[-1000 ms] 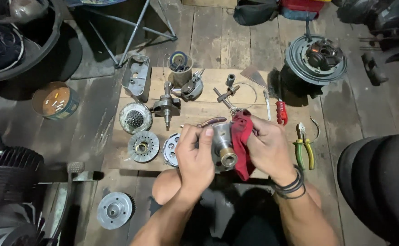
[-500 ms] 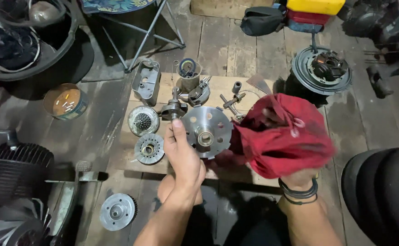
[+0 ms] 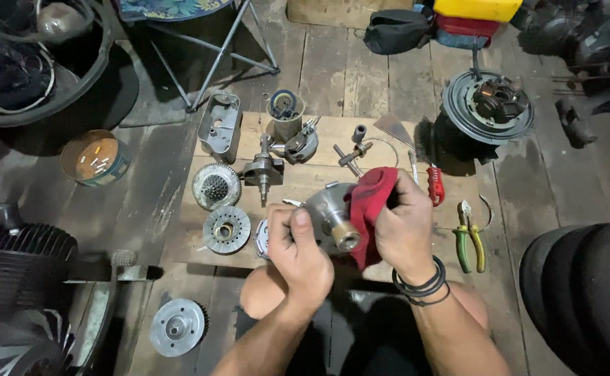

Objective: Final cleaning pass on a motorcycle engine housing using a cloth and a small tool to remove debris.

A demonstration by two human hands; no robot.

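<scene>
Since the earlier frame, the red cloth (image 3: 369,209) has folded back against the round grey metal drum part (image 3: 329,214), which has turned side-on. The left hand (image 3: 296,252) grips the drum's near edge; the right hand (image 3: 406,226) presses the cloth against its far side. The drum is held above the wooden board (image 3: 305,184) on the floor. Green-handled pliers (image 3: 469,240) lie to the right, and a toothed grey disc (image 3: 226,229) lies to the left.

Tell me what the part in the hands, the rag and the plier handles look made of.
Part: looks like bare metal, dull grey sheen, with a brass-coloured end. Rag: red woven cloth, soft folds, matte. Plier handles: probably plastic or rubber sleeves, green and yellow, slightly glossy. Left hand grips the part; right hand presses the rag.
</scene>
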